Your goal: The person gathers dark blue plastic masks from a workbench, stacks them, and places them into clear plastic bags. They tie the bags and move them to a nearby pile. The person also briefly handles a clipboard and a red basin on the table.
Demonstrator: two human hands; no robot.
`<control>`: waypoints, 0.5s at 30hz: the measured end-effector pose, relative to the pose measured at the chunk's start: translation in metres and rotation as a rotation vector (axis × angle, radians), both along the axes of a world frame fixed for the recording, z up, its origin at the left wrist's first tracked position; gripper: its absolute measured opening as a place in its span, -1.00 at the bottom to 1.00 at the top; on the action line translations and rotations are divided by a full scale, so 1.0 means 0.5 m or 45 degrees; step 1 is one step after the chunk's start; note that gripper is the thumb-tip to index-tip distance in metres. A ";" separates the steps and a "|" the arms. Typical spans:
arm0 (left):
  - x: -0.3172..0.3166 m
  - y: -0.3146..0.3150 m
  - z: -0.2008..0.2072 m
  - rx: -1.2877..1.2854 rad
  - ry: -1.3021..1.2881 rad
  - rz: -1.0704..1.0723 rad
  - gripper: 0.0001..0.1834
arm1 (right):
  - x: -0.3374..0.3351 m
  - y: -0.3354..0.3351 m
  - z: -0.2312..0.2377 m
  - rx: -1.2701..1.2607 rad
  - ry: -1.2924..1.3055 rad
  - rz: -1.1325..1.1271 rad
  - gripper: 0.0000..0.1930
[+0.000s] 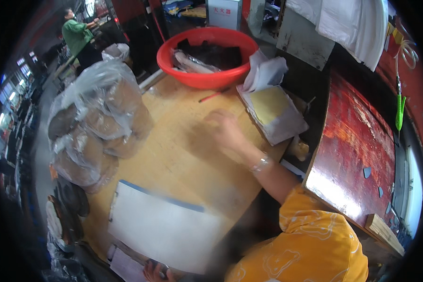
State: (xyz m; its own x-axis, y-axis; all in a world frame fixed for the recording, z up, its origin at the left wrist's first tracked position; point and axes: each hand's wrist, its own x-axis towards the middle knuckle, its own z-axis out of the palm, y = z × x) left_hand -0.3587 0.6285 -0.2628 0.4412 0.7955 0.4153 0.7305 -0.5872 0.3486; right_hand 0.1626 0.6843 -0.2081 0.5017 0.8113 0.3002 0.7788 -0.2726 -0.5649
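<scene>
My right hand (219, 126) hovers over the middle of the wooden table (169, 113). It is smeared by motion, so its fingers cannot be read; a metal band circles the wrist. Just beyond it lies a thin red-and-black stick-like tool (213, 96). At the lower edge, my left hand (158, 272) is partly cut off, its fingers curled at something small and dark that I cannot make out. Beside that hand is a large white sheet or board (162, 225) with a blue far edge. A pale purple-grey sheet (127, 264) lies to its left.
Clear plastic bags of brown pieces (96, 120) crowd the left side. A red basin (207, 81) holding dark pieces stands at the far edge. Right of it lie pale sheets with a yellow one (268, 104). A worn red board (352, 155) flanks my right; a person (76, 35) stands far left.
</scene>
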 end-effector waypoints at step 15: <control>0.016 0.009 0.021 -0.012 -0.139 0.072 -0.80 | 0.278 0.069 -0.046 -0.942 -0.938 -0.674 -0.68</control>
State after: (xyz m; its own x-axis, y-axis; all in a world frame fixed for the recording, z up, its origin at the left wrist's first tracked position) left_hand -0.3505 0.6330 -0.2524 0.3477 0.8221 0.4509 0.7198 -0.5422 0.4334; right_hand 0.3015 0.7188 -0.2309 0.7310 0.6520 0.2013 0.5425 -0.7343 0.4082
